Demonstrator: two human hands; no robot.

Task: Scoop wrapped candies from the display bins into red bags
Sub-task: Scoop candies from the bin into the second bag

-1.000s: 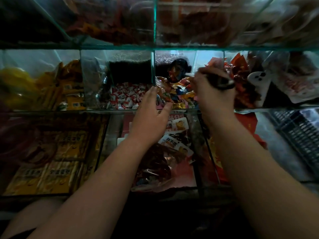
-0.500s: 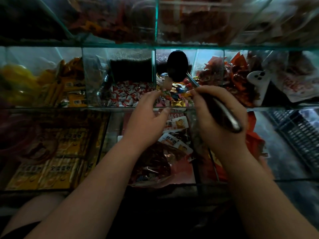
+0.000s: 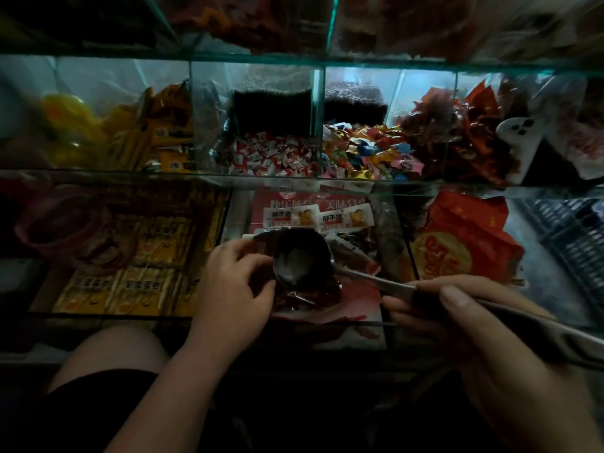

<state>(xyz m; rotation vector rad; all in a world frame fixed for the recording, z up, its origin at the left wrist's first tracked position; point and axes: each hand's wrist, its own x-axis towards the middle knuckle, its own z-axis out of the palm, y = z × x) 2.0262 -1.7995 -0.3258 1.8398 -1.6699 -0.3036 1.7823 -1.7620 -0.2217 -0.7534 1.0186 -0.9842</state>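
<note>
My right hand (image 3: pixel 457 317) grips the long handle of a metal scoop (image 3: pixel 300 259). The scoop's shiny bowl hangs over the mouth of a translucent red bag (image 3: pixel 313 299), which lies on the lower middle bin with wrapped candies inside. My left hand (image 3: pixel 233 279) pinches the bag's left rim beside the scoop bowl. On the shelf above, one glass bin holds mixed colourful wrapped candies (image 3: pixel 369 155). The bin to its left holds red-and-white wrapped candies (image 3: pixel 271 155).
Glass dividers and a glass shelf edge (image 3: pixel 294 178) separate the tiers. Yellow snack packets (image 3: pixel 130 263) fill the lower left bin and red packets (image 3: pixel 464 243) the lower right. Dark red wrappers (image 3: pixel 464 135) sit upper right. A dark crate (image 3: pixel 568 230) stands far right.
My right hand drew the scoop out of the mixed candy bin and down to the bag. My left hand came down from the upper bin's edge to the bag's rim.
</note>
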